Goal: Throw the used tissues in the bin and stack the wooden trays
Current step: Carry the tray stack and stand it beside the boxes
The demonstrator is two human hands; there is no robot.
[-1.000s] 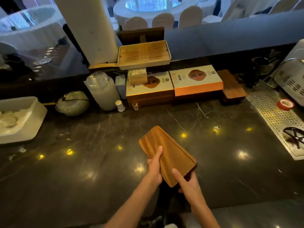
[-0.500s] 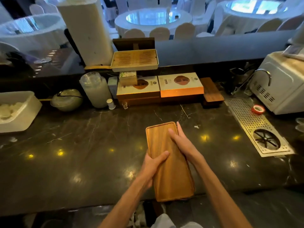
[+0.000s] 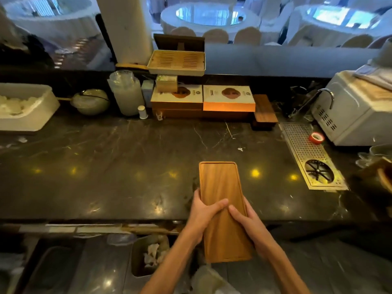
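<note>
A wooden tray [image 3: 222,187] is held lengthwise by both hands, its far half over the bench [image 3: 127,166] and its near half jutting past the bench edge toward the person. The left hand [image 3: 204,215] is clamped on the left rim with the thumb laid across the top; the right hand [image 3: 247,221] is clamped on the right rim, fingers [image 3: 235,213] wrapped onto the tray face, so both grips are closed on the wood. The stacking step is judged to be in hand, the tissue step apparently done: below the bench a bin [image 3: 148,257] is seen with crumpled white tissues [image 3: 153,252] inside. Further wooden trays [image 3: 265,108] are seen at the back of the bench beside the boxes [image 3: 203,98], one lying on a darker one. The next move is judged to call for the held tray to be carried there and lowered squarely, edges aligned. At the left, a white tub [image 3: 31,119] holds pale lumps, not identifiable. A slatted tray [image 3: 177,61] sits raised on a small box and appears empty.
</note>
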